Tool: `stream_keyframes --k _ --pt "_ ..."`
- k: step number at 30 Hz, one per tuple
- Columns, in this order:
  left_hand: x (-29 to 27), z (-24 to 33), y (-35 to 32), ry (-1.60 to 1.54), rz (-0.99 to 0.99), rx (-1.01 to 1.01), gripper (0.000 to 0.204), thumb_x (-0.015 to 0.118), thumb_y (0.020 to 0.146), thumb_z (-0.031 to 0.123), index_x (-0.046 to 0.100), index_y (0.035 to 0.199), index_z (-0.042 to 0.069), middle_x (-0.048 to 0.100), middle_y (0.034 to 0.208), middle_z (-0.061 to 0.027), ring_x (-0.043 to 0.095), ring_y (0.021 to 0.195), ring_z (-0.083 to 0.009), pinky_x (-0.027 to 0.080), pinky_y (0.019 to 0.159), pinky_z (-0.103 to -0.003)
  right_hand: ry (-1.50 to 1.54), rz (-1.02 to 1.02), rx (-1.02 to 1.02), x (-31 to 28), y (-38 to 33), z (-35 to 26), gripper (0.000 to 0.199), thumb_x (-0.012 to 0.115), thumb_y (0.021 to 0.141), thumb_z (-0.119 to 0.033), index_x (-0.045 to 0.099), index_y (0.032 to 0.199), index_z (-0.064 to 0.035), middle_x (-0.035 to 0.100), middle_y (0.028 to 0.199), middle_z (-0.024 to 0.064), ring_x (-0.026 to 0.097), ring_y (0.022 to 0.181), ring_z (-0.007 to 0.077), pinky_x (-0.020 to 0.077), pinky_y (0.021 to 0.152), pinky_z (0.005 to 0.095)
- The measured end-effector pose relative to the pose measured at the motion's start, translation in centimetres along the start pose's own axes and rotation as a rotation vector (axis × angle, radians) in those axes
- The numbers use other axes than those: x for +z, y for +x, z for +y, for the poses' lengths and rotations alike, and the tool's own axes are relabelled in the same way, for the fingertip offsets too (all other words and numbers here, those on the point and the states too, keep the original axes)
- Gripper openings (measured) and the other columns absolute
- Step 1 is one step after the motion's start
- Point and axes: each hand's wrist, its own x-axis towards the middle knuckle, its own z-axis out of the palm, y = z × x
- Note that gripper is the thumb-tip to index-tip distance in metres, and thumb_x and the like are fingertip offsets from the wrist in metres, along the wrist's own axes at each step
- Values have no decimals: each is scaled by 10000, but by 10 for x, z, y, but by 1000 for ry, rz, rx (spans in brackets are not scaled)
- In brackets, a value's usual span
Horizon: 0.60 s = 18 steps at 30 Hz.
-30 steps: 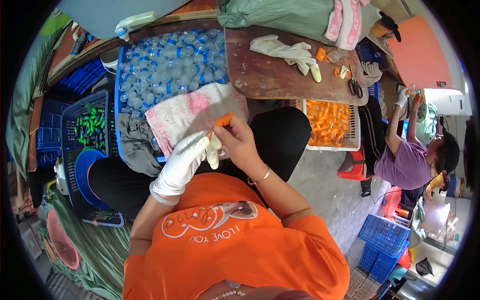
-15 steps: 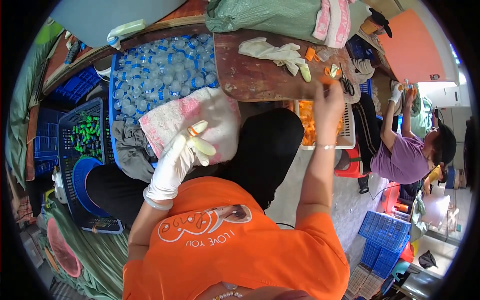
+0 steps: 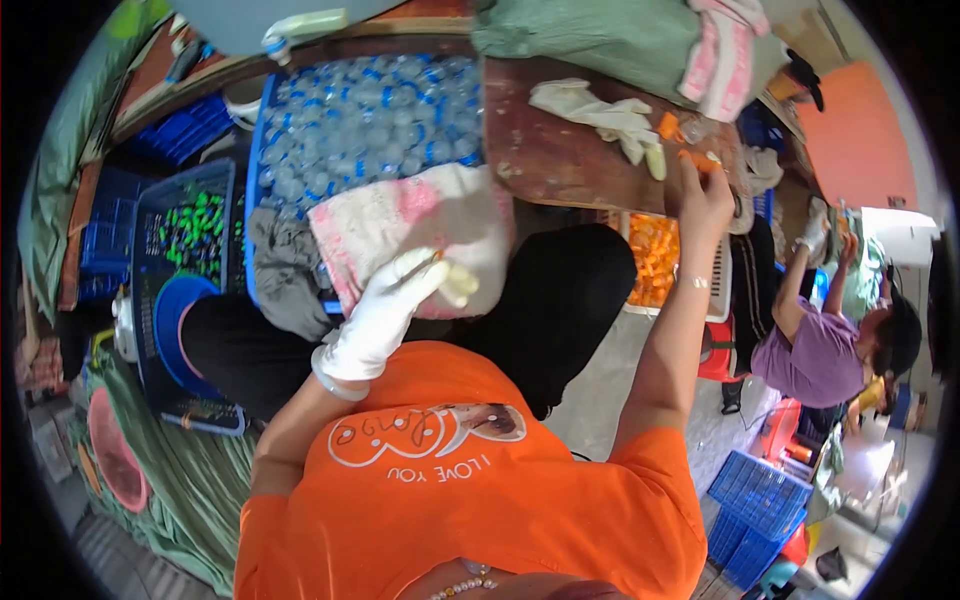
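My left hand [image 3: 392, 300], in a white glove with pale yellowish finger covers, hovers over a pink-and-white towel [image 3: 355, 222] near my lap. Its fingers are loosely bent and apart, with a small orange band [image 3: 438, 256] at one finger. My bare right hand [image 3: 706, 205] reaches to the right end of the brown wooden board [image 3: 545, 165]. Its fingertips are closed on a small orange piece [image 3: 703, 162], whose exact kind I cannot make out. Left of this hand lie an empty white glove [image 3: 600, 115] and another orange piece [image 3: 668, 126].
Behind the towel stands a blue tub of small clear bottles with blue bands [image 3: 370, 130]. A white basket of orange pieces [image 3: 655, 255] sits below the board. Green-and-black pieces [image 3: 195, 225] fill a dark crate at left. A co-worker in purple [image 3: 810, 350] works at right.
The view has shifted, moving the scene rightward in the picture. My right hand has come into sharper view at the board's right end. The left hand's fingers have drawn closer together.
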Motion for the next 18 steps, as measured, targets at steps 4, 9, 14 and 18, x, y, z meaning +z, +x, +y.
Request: stream_keyframes --k 4,9,14,18 --pt "16 2 13 -57 148 71 264 474 957 115 561 1160 -31 643 964 -97 599 852 -141 452 818 -266 662 -658 442 3 -79 -99 120 650 855 -126 668 892 -13 593 738 -45 503 658 21 388 555 184" --pt "16 2 14 233 143 214 291 485 955 88 531 1219 -23 615 1065 -65 570 900 -98 439 839 -256 885 -889 416 38 -128 -136 86 639 860 -68 654 921 -9 604 785 -34 492 660 17 381 575 176" --pt "-6 -4 8 215 204 282 232 519 948 131 570 1133 0 608 1039 -49 562 870 -80 452 791 -243 765 -845 213 56 -148 -144 74 623 868 -40 632 934 -8 608 810 -26 488 670 21 388 597 172" --pt "-11 -2 10 -576 135 60 164 560 932 167 598 1018 33 613 860 -21 559 770 -73 459 732 -218 890 -807 341 68 -156 -144 80 621 885 -97 604 923 -29 517 708 -57 373 548 13 265 484 170"
